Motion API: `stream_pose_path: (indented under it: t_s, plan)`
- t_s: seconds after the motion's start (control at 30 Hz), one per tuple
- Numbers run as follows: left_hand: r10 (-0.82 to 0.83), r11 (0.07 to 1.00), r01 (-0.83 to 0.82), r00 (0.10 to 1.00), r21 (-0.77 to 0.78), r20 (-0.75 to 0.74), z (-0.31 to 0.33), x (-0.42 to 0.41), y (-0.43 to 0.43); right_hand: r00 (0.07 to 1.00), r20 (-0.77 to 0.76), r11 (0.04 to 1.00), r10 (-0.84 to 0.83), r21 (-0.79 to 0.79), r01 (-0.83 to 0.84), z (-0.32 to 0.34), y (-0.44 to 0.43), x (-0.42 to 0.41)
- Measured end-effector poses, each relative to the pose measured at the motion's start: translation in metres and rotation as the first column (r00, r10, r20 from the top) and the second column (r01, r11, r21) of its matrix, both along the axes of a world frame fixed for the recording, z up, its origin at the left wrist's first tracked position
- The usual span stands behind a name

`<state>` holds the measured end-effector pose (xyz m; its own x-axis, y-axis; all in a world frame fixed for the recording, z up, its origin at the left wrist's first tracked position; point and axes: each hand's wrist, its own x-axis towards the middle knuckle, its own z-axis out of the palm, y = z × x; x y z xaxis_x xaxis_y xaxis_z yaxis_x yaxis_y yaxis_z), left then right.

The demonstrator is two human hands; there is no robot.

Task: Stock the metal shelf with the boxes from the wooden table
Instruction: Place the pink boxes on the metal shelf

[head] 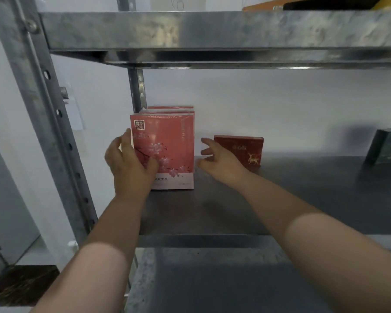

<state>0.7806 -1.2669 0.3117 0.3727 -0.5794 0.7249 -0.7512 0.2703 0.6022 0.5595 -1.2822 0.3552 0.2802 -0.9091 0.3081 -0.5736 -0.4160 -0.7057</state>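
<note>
"Head view, from over the shoulder: what has the left hand (pixel 129 168) got?"

"Nothing gripped, as far as I can see. It lies flat against the pink cardboard box with a blossom print (pixel 167 150). Its fingers (pixel 125 141) run fairly straight up the box's left edge, and the thumb lies across the lower front face."

"And the right hand (pixel 219 162)?"

"Loose, fingers spread, holding nothing. It hovers just to the right of that box. Whether a fingertip touches its side, I cannot tell."

"Where does the box stand?"

"Upright on the grey metal shelf board (pixel 212 213), at the left end, near the perforated steel upright (pixel 137 91) at the back. More pink boxes (pixel 169 108) stand straight behind it, face to back, with only their top edges showing."

"Anything else on that level?"

"A small dark red box with a gold deer (pixel 246 152), upright, just beyond the right hand and further back toward the white wall (pixel 280 105). A dark green box (pixel 386 147) sits at the far right edge, well apart from the rest. Above runs a galvanised upper shelf board (pixel 212 30), with something orange (pixel 264 5) on top, mostly hidden."
</note>
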Motion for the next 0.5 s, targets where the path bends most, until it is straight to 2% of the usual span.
stream_pose_path:
  t_s: [0.07, 0.13, 0.2, 0.27, 0.37, 0.43, 0.5]
  plan:
    - [-0.049, 0.998, 0.053, 0.983, -0.019, 0.175, -0.003, -0.01, 0.014, 0.959, -0.282, 1.0, -0.009, 0.005, 0.011, -0.011, 0.018, -0.015]
    - [-0.225, 0.969, 0.17, 0.902, 0.177, 0.368, -0.011, -0.025, 0.028, 0.859, -0.512, 1.0, 0.001, 0.023, 0.012, -0.029, 0.037, -0.037]
    - [-0.417, 0.856, 0.172, 0.788, 0.488, 0.454, -0.023, -0.045, 0.045, 0.819, -0.574, 0.999, -0.014, 0.03, 0.039, -0.045, 0.058, -0.064]
    - [-0.526, 0.716, 0.05, 0.695, 0.696, 0.49, -0.032, -0.066, 0.058, 0.81, -0.584, 0.998, -0.057, -0.009, 0.063, -0.055, 0.079, -0.091]
    - [-0.556, 0.646, -0.077, 0.634, 0.76, 0.537, -0.035, -0.1, 0.078, 0.767, -0.634, 0.995, -0.098, -0.036, 0.098, -0.067, 0.11, -0.135]
    - [-0.59, 0.657, -0.071, 0.572, 0.751, 0.57, -0.039, -0.131, 0.1, 0.733, -0.663, 0.987, -0.151, -0.141, 0.075, -0.084, 0.136, -0.166]
    - [-0.614, 0.706, 0.013, 0.51, 0.709, 0.603, -0.053, -0.167, 0.13, 0.716, -0.658, 0.963, -0.234, -0.26, 0.075, -0.109, 0.168, -0.198]
